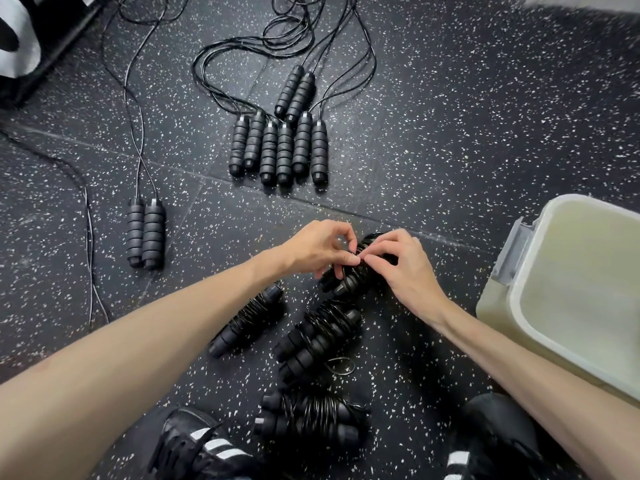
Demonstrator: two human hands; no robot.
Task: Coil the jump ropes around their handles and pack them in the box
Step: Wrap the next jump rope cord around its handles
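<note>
Both hands, left hand (320,249) and right hand (403,268), pinch cord on a fourth bundle (349,277) beside the unpacked box (512,258); three wound bundles (318,336) lie nearer the person, five ropes (278,148) lie uncoiled beyond.

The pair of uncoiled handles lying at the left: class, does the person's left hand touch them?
Apart. In the head view the left hand pinches cord at the rope bundle being coiled, with bare speckled floor plainly showing between it and the handle pair.

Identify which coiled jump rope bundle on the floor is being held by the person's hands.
The farthest coiled bundle, just left of the box: left hand and right hand pinch its cord; three other coiled bundles lie untouched, nearer the shoes.
</note>
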